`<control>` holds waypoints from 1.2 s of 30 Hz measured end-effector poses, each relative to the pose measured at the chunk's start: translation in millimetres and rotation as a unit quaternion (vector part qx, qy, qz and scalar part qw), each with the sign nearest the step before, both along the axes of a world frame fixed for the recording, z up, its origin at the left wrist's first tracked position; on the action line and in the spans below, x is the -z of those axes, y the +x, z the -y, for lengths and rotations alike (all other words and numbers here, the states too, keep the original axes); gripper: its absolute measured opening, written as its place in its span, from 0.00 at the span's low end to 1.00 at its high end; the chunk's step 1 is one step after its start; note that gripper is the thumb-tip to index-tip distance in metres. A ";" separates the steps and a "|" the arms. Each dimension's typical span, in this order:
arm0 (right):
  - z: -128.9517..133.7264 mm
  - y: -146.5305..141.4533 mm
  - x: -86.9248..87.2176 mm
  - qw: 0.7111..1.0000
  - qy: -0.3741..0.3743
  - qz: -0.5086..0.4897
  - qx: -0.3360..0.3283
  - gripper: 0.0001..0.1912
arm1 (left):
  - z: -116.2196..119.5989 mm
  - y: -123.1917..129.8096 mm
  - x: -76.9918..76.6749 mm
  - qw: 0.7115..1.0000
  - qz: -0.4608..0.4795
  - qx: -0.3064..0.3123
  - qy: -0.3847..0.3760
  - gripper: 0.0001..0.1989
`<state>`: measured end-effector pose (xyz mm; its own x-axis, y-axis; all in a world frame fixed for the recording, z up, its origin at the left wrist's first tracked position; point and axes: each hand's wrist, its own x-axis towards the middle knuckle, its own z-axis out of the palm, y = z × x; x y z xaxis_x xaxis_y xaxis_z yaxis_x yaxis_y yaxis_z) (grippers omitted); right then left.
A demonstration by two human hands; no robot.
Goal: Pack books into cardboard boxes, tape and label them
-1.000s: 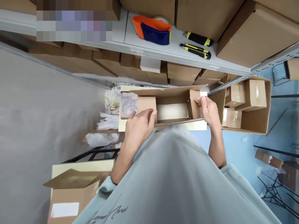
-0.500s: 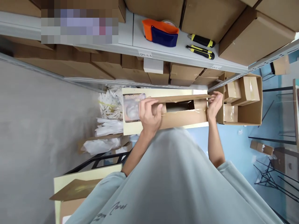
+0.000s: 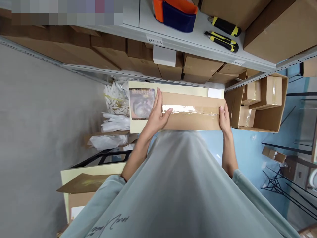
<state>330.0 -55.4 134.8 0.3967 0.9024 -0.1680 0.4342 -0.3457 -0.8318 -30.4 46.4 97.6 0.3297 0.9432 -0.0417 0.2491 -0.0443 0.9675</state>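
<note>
A long brown cardboard box lies on the pale yellow table in front of my body. Shiny clear tape runs along its middle, and its top is flat and closed. My left hand presses against the box's left end, fingers straight and thumb over the top. At the opposite end, my right hand grips the edge with the thumb on top; its other fingers are partly hidden. Beside my left hand lies a dark printed picture sheet.
Above the table runs a grey shelf with cardboard boxes, two utility knives and an orange-and-blue tape dispenser. An open carton with smaller boxes stands at the right. Shredded paper fills the left side.
The box's raised flap has come down, and the dark opening is covered. Both hands have shifted from lifting the flap to holding the box's ends. My view has tilted slightly downward.
</note>
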 end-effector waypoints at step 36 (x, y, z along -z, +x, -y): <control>-26.6 25.0 16.6 0.998 -0.006 0.005 -0.055 0.60 | -9.5 12.0 14.8 0.997 -0.043 -0.037 0.052 0.53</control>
